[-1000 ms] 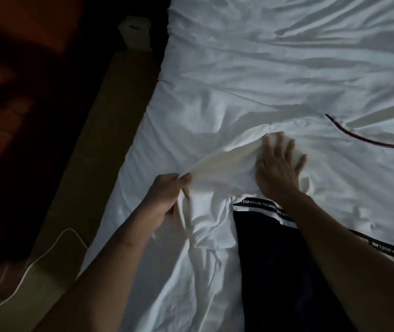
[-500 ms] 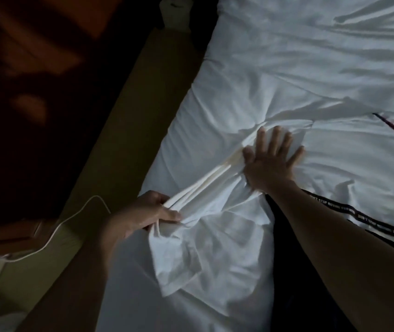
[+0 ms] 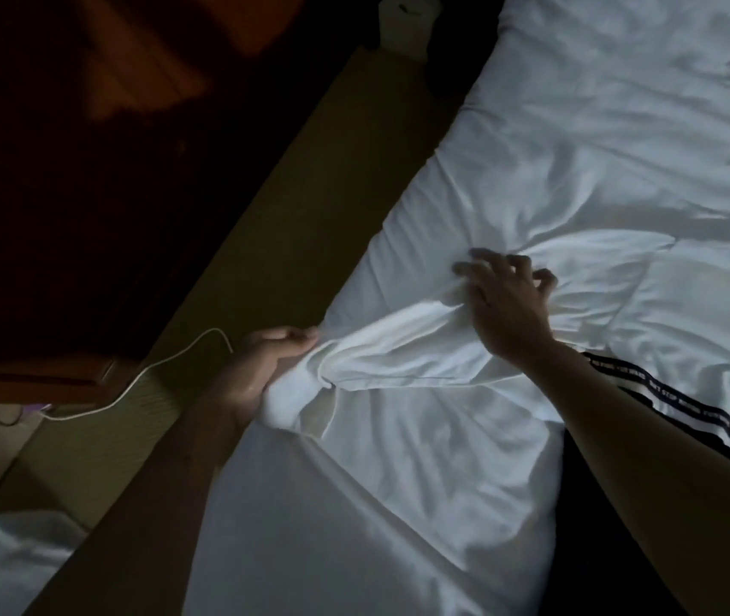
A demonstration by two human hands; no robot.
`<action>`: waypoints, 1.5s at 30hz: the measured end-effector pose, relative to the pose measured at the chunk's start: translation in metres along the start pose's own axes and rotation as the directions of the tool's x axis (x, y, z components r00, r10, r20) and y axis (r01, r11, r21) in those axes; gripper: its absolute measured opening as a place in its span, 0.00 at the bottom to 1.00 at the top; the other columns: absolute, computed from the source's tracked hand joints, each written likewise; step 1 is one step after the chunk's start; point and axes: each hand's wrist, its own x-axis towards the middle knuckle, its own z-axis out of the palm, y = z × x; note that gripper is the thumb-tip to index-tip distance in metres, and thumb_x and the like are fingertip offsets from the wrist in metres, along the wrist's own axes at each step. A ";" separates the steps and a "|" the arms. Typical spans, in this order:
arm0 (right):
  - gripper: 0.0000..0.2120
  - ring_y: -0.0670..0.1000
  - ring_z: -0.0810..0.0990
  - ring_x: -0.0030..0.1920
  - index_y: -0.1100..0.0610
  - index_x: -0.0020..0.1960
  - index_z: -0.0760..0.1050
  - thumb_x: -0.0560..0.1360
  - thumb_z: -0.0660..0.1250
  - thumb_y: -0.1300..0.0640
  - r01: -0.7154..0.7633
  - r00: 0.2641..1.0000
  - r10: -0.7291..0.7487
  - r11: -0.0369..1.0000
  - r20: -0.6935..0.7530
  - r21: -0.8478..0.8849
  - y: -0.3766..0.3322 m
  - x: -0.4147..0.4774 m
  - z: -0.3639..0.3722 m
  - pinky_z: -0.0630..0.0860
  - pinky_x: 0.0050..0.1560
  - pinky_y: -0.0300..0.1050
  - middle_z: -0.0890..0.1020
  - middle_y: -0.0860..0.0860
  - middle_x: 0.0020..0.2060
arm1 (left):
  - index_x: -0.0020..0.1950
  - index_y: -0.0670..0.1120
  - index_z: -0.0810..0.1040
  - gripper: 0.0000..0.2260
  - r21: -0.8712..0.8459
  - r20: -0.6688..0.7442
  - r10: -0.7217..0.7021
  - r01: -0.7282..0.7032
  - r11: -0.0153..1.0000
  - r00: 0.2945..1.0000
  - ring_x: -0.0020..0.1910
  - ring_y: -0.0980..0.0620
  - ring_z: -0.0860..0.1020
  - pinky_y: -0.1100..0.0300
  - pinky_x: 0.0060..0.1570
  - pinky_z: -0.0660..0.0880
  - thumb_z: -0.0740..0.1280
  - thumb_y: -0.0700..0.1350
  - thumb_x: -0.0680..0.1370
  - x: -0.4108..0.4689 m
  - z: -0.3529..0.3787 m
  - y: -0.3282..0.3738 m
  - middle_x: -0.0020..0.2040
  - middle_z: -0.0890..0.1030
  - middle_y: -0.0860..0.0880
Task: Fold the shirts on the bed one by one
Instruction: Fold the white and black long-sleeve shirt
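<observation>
A white shirt (image 3: 420, 393) with a black lower panel and a printed black band (image 3: 665, 393) lies spread on the white bed (image 3: 598, 126). My left hand (image 3: 261, 362) grips the end of the shirt's left sleeve (image 3: 381, 349) at the bed's left edge and holds it stretched out sideways. My right hand (image 3: 505, 300) is over the shoulder where the sleeve starts, fingers loosely curled and lifted, holding nothing. My right forearm covers part of the black panel.
A brownish bed-side ledge (image 3: 292, 215) runs along the bed's left edge. A white cable (image 3: 141, 380) trails from a wooden nightstand (image 3: 29, 384) at the left. A pale object (image 3: 407, 20) stands at the top of the ledge. White fabric (image 3: 3, 566) lies bottom left.
My left hand has pulled the sleeve farther left, out to the bed's edge. My right hand, pressed flat on the shoulder before, has lifted and its fingers have curled.
</observation>
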 end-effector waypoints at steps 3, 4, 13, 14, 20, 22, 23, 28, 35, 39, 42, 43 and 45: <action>0.14 0.55 0.72 0.62 0.44 0.62 0.78 0.82 0.57 0.47 0.100 0.986 -0.085 0.989 0.142 -0.105 -0.022 0.014 -0.005 0.58 0.63 0.58 0.81 0.46 0.61 | 0.42 0.42 0.80 0.09 0.130 -0.066 0.072 -0.063 0.990 0.995 0.42 0.54 0.82 0.65 0.45 0.78 0.69 0.31 0.78 0.011 -0.014 0.005 0.35 0.85 0.53; 0.13 0.55 0.72 0.63 0.44 0.61 0.78 0.81 0.59 0.46 0.124 0.975 -0.092 0.981 0.203 -0.147 -0.027 0.020 -0.009 0.57 0.64 0.58 0.81 0.45 0.60 | 0.41 0.42 0.80 0.11 0.192 -0.068 0.119 -0.104 0.976 0.991 0.42 0.56 0.82 0.65 0.47 0.77 0.68 0.29 0.79 0.015 -0.019 0.009 0.34 0.85 0.55; 0.14 0.59 0.75 0.61 0.53 0.64 0.77 0.78 0.68 0.59 0.009 0.997 -0.005 0.999 -0.076 0.050 -0.052 0.011 -0.009 0.67 0.63 0.58 0.77 0.55 0.62 | 0.63 0.49 0.81 0.13 0.956 -0.073 0.667 -0.139 0.259 0.741 0.63 0.37 0.75 0.43 0.64 0.71 0.69 0.47 0.79 0.038 -0.010 0.003 0.60 0.79 0.42; 0.17 0.61 0.75 0.62 0.54 0.64 0.76 0.76 0.67 0.60 0.016 0.994 -0.006 0.996 -0.107 0.089 -0.052 -0.004 -0.008 0.69 0.62 0.58 0.77 0.56 0.62 | 0.63 0.49 0.80 0.15 0.960 0.018 0.715 -0.212 0.182 0.699 0.63 0.37 0.74 0.41 0.65 0.70 0.69 0.47 0.76 0.031 -0.001 -0.009 0.61 0.78 0.43; 0.35 0.64 0.68 0.77 0.62 0.72 0.75 0.65 0.61 0.55 0.179 0.984 -0.180 0.980 -0.006 -0.091 -0.019 -0.105 0.018 0.62 0.76 0.67 0.73 0.60 0.74 | 0.64 0.44 0.80 0.17 0.841 0.484 0.667 -0.511 -0.177 0.566 0.53 0.42 0.78 0.46 0.47 0.76 0.66 0.46 0.76 -0.002 0.053 -0.086 0.57 0.80 0.44; 0.30 0.66 0.70 0.75 0.65 0.72 0.74 0.72 0.59 0.57 0.171 0.985 -0.175 0.972 -0.009 -0.161 -0.005 -0.115 0.033 0.63 0.76 0.69 0.75 0.62 0.73 | 0.60 0.44 0.81 0.12 0.877 0.440 0.709 -0.435 -0.206 0.552 0.49 0.42 0.78 0.48 0.43 0.75 0.67 0.44 0.78 0.003 0.058 -0.092 0.52 0.80 0.45; 0.27 0.67 0.72 0.73 0.65 0.71 0.76 0.74 0.59 0.58 0.164 0.985 -0.170 0.971 -0.020 -0.174 0.000 -0.115 0.039 0.64 0.74 0.69 0.77 0.62 0.70 | 0.57 0.44 0.82 0.11 0.885 0.439 0.714 -0.401 -0.238 0.546 0.48 0.41 0.78 0.48 0.42 0.75 0.68 0.42 0.76 0.005 0.058 -0.091 0.49 0.81 0.45; 0.30 0.69 0.73 0.72 0.69 0.70 0.75 0.71 0.55 0.60 0.194 0.981 -0.189 0.971 0.048 -0.136 -0.025 -0.107 0.054 0.66 0.73 0.65 0.76 0.68 0.70 | 0.49 0.44 0.82 0.06 0.934 0.338 0.761 -0.294 -0.201 0.554 0.46 0.39 0.78 0.48 0.40 0.78 0.69 0.37 0.74 0.011 0.033 -0.086 0.43 0.80 0.44; 0.29 0.62 0.60 0.81 0.66 0.78 0.66 0.79 0.53 0.57 0.135 0.991 -0.135 0.991 0.006 0.022 -0.023 -0.154 0.027 0.55 0.80 0.59 0.65 0.62 0.79 | 0.57 0.42 0.82 0.12 0.816 0.498 0.755 -0.525 -0.241 0.426 0.56 0.39 0.78 0.45 0.52 0.76 0.64 0.44 0.79 -0.024 0.090 -0.089 0.56 0.80 0.40; 0.29 0.63 0.55 0.82 0.62 0.79 0.66 0.80 0.53 0.53 -0.166 0.973 0.166 0.986 -0.162 0.014 0.044 -0.191 -0.002 0.51 0.81 0.63 0.62 0.60 0.81 | 0.39 0.46 0.78 0.17 0.815 0.238 0.549 -0.472 0.336 0.801 0.44 0.37 0.81 0.49 0.43 0.78 0.61 0.53 0.82 -0.045 0.181 -0.092 0.41 0.83 0.42; 0.33 0.57 0.42 0.84 0.56 0.83 0.57 0.81 0.48 0.44 -0.367 0.925 0.366 0.930 -0.101 0.011 0.087 -0.214 -0.012 0.40 0.82 0.58 0.50 0.55 0.83 | 0.40 0.42 0.82 0.30 0.484 0.060 0.022 -0.048 0.874 0.998 0.40 0.38 0.84 0.48 0.43 0.82 0.63 0.69 0.78 -0.037 0.240 -0.080 0.39 0.85 0.40; 0.34 0.55 0.39 0.83 0.54 0.84 0.52 0.81 0.46 0.41 -0.382 0.922 0.382 0.924 -0.064 0.009 0.092 -0.218 -0.011 0.38 0.82 0.58 0.47 0.53 0.83 | 0.38 0.42 0.84 0.30 0.246 0.051 -0.084 0.069 0.967 0.995 0.36 0.40 0.84 0.48 0.39 0.82 0.67 0.71 0.75 -0.031 0.251 -0.074 0.36 0.85 0.40; 0.35 0.54 0.37 0.83 0.51 0.85 0.45 0.81 0.43 0.37 -0.395 0.918 0.396 0.918 0.012 -0.025 0.099 -0.233 -0.006 0.37 0.81 0.59 0.42 0.51 0.84 | 0.37 0.44 0.85 0.25 0.050 0.033 -0.076 0.074 0.996 0.997 0.34 0.41 0.85 0.43 0.39 0.84 0.74 0.67 0.71 -0.015 0.274 -0.071 0.35 0.85 0.42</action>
